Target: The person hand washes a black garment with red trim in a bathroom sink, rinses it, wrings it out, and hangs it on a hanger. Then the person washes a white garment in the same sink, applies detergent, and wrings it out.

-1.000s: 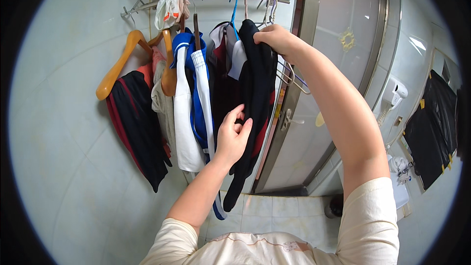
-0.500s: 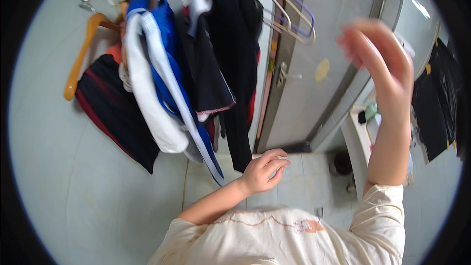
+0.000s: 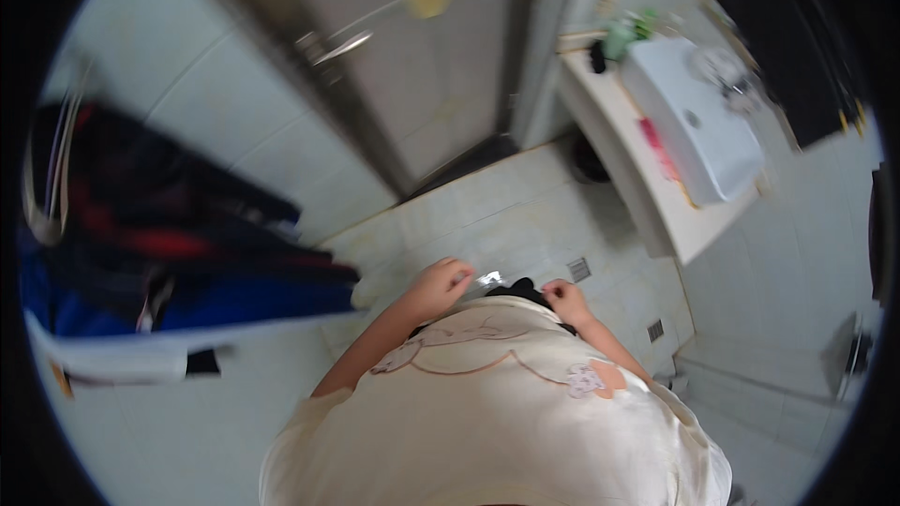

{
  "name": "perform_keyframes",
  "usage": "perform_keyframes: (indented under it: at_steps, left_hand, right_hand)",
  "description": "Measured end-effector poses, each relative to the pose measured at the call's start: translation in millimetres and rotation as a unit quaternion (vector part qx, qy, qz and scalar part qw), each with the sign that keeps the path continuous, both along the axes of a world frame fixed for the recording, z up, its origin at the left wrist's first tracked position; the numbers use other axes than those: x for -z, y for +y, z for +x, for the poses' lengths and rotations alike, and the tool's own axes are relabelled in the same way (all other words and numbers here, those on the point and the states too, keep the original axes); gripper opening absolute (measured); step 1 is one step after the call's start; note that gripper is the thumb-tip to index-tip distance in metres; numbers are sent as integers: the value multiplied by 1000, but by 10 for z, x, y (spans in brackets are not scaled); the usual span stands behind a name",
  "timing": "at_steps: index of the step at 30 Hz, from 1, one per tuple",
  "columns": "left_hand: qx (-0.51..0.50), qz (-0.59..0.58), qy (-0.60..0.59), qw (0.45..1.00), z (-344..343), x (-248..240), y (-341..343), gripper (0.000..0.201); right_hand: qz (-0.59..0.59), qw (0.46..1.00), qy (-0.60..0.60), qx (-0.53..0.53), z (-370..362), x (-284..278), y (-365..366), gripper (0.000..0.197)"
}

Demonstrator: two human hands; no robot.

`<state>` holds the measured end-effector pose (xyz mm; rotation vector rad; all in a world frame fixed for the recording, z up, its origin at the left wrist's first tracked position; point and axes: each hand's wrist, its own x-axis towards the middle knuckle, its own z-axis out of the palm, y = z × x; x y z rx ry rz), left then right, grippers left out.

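Your left hand [image 3: 441,289] has its fingers loosely curled and a little apart, with nothing seen in them, but for your right hand [image 3: 565,300], bent beside the black thing [image 3: 522,289] at your shirt's hem, I cannot tell whether the fingertips pinch something. The hanging clothes [image 3: 197,234], left of your left fingers, could be knocked askew if your elbow swings out, and the smooth floor tiles [image 3: 441,239] ahead of your fingers may be slippery if wet. These clothes look soft, long and drooping, though blurred, while the sink [image 3: 724,171], far right of your right fingers, is hard, white and box-shaped.
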<state>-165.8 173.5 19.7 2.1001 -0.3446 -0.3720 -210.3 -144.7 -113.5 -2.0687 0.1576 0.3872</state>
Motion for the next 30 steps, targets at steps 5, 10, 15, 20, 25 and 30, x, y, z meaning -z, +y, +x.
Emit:
perform_keyframes:
  at_steps: [5,10,15,20,25,30]
  left_hand:
    - [81,26,8,996,817,90,-840,16]
    - [142,-67,62,986,1600,-247,-1855,23]
    - [366,-374,114,845,2477,-1548,-2644,38]
    - [565,-437,155,683,3508,-2592,-3256,37]
    - [652,-469,204,559,4554,-2750,-4297,39]
    - [656,-490,251,516,5291,-2488,-5083,41]
  right_hand:
    - [-60,997,-12,37,807,-496,-755,23]
    - [-36,984,-85,149,1490,-775,-1564,19]
    - [118,958,-98,244,1902,-848,-1920,17]
    - [136,934,-153,292,2507,-1068,-2274,14]
    - [22,851,-184,491,3317,-1305,-3060,22]
    - [-47,783,-198,588,3796,-1408,-3900,27]
